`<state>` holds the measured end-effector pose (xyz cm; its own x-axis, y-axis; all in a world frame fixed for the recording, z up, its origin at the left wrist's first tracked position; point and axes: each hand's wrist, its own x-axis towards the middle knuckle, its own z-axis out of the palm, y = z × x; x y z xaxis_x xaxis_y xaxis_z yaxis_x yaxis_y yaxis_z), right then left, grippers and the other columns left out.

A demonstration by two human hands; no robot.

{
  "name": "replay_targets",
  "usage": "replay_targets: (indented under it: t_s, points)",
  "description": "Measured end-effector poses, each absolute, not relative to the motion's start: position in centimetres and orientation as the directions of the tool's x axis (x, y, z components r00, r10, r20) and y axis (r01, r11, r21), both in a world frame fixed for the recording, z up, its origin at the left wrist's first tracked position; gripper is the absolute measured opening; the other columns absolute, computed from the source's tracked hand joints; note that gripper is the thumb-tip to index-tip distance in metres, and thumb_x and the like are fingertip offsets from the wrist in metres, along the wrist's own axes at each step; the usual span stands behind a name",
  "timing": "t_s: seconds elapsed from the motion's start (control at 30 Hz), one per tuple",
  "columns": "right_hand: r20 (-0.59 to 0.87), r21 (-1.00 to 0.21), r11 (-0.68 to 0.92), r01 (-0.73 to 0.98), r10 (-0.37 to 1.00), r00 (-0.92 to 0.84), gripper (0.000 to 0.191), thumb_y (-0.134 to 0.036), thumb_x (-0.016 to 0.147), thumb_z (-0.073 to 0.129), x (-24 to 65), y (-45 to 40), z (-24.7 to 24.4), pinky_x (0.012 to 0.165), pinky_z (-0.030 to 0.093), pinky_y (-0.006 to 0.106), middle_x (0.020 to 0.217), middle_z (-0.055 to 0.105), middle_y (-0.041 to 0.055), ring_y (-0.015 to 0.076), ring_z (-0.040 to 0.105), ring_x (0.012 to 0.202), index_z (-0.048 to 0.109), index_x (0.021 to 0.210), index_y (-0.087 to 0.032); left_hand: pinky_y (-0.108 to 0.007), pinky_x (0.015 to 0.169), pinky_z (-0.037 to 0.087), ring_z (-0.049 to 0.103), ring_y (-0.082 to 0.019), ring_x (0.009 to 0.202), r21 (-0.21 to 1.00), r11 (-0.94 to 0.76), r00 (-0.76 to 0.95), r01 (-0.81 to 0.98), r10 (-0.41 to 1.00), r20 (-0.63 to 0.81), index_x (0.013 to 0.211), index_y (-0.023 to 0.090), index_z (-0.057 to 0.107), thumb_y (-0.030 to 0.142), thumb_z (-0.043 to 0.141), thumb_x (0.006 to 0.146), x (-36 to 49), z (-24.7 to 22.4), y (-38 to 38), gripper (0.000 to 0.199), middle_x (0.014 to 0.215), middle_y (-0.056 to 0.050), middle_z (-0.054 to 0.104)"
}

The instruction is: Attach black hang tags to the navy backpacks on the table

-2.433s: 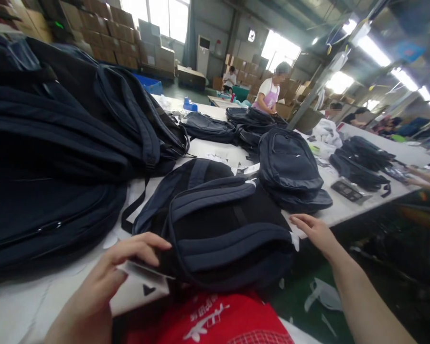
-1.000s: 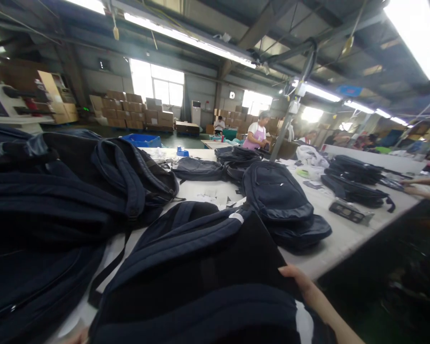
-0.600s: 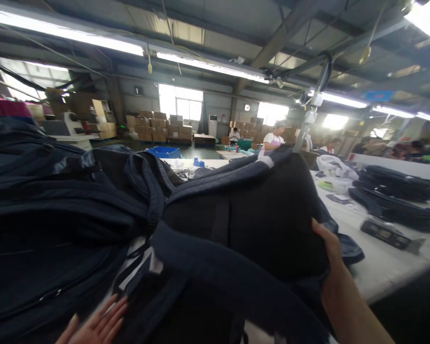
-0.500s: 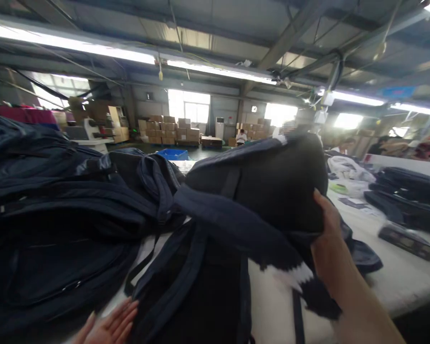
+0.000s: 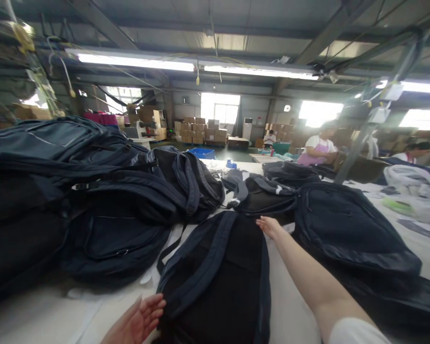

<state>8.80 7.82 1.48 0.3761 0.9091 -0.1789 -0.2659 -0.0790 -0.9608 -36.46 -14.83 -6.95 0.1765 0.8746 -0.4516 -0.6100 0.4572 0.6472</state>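
A dark backpack (image 5: 236, 267) lies on the white table, its navy shoulder strap (image 5: 208, 263) facing up. My left hand (image 5: 139, 317) is at its lower left side, palm turned up, fingers apart and holding nothing. Beside the backpack's top right corner is my right hand (image 5: 270, 227), its fingers stretched out and nothing in them; whether it touches the fabric I cannot tell. On the right rests another navy backpack (image 5: 347, 220), front side up.
Several navy backpacks (image 5: 122, 224) are heaped on the left. Smaller dark bags (image 5: 265, 191) lie beyond the middle one. A metal post (image 5: 358, 148) rises at the right. A person in a pink apron (image 5: 317, 148) works across the table, near a blue bin (image 5: 201, 153).
The dark bag that my right hand held up has left it, and a backpack now lies on the right. My right hand has moved left to the middle backpack. The view has turned left.
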Motion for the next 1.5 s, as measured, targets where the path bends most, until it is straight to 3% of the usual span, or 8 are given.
replay_targets:
  t_s: [0.33,0.53,0.63,0.77,0.97,1.17,1.33,1.5]
  points:
    - [-0.127,-0.951,-0.147,0.273,0.988,0.089,0.025,-0.031,0.073,0.071,7.6,1.7,-1.6,0.061,0.050,0.025,0.087,0.075,0.0089,0.0167,0.068,0.069,0.070,0.093,-0.017,-0.030,0.072,0.049,0.062,-0.018,0.072,0.955,0.287,-0.055,-0.079,0.955,-0.291,0.094,0.016,0.069,0.055,0.072,0.067,-32.7,-4.5,-14.7,0.048,0.088,-0.007,0.072]
    - [0.088,-0.788,0.025,0.615,0.994,0.071,0.036,-0.050,0.069,0.067,9.6,-4.9,-3.3,0.084,0.051,0.039,0.094,0.074,0.0084,0.0275,0.069,0.089,0.072,0.090,-0.021,-0.038,0.088,0.048,0.064,-0.025,0.094,0.976,0.155,-0.373,0.150,0.923,-0.089,0.093,0.016,0.064,0.053,0.070,0.064,-33.6,-6.4,-14.0,0.047,0.099,-0.011,0.069]
    - [0.142,-0.675,-0.073,0.734,0.964,0.226,0.051,-0.059,0.071,0.061,11.5,-7.5,-5.6,0.081,0.054,0.041,0.101,0.073,0.0123,0.0311,0.069,0.092,0.069,0.100,-0.019,-0.037,0.090,0.049,0.062,-0.026,0.105,0.973,0.221,-0.483,0.061,0.860,-0.165,0.099,0.016,0.060,0.052,0.072,0.063,-34.5,-7.6,-13.9,0.052,0.109,-0.014,0.067]
    - [-0.124,-0.766,-0.320,0.558,0.924,0.361,0.068,-0.063,0.069,0.061,11.8,-9.5,-8.8,0.074,0.058,0.039,0.101,0.073,0.0158,0.0312,0.071,0.090,0.060,0.117,-0.014,-0.034,0.081,0.053,0.067,-0.026,0.097,0.945,0.322,-0.399,-0.054,0.861,-0.316,0.104,0.014,0.059,0.053,0.071,0.068,-34.7,-8.4,-13.0,0.055,0.103,-0.013,0.070]
    - [-0.432,-0.865,-0.461,0.198,0.885,0.174,0.053,-0.058,0.073,0.065,6.8,-10.2,-9.6,0.081,0.060,0.038,0.104,0.074,0.0117,0.0296,0.069,0.100,0.064,0.107,-0.017,-0.036,0.082,0.051,0.066,-0.030,0.100,0.938,0.347,-0.347,0.017,0.882,-0.320,0.102,0.011,0.062,0.051,0.078,0.063,-33.3,-6.4,-11.7,0.058,0.102,-0.016,0.071]
    - [-0.704,-0.708,-0.690,-0.152,0.706,0.074,0.039,-0.047,0.074,0.068,6.8,-10.7,-5.5,0.075,0.061,0.044,0.085,0.075,0.0163,0.0347,0.072,0.088,0.068,0.097,-0.016,-0.038,0.083,0.053,0.067,-0.027,0.097,0.991,0.063,-0.092,0.121,0.994,-0.051,0.108,0.015,0.056,0.043,0.074,0.068,-30.3,-0.9,-15.5,0.052,0.105,-0.012,0.071]
    - [-0.658,-0.739,-0.611,-0.282,0.744,0.113,0.040,-0.039,0.070,0.072,5.5,-12.3,-3.6,0.076,0.062,0.045,0.089,0.075,0.0156,0.0349,0.072,0.088,0.068,0.101,-0.014,-0.039,0.088,0.053,0.067,-0.026,0.099,0.986,-0.010,0.010,0.165,1.000,0.009,0.111,0.014,0.058,0.035,0.071,0.070,-31.9,0.9,-15.7,0.048,0.107,-0.010,0.070]
    - [-0.315,-0.914,-0.200,-0.353,0.898,0.308,0.057,-0.040,0.067,0.079,-1.4,-15.0,-3.7,0.083,0.061,0.041,0.107,0.073,0.0114,0.0316,0.070,0.097,0.063,0.117,-0.017,-0.044,0.097,0.049,0.065,-0.029,0.104,0.967,-0.016,0.071,0.256,0.997,-0.002,0.115,0.013,0.063,0.038,0.078,0.062,-37.8,3.0,-10.0,0.060,0.112,-0.010,0.070]
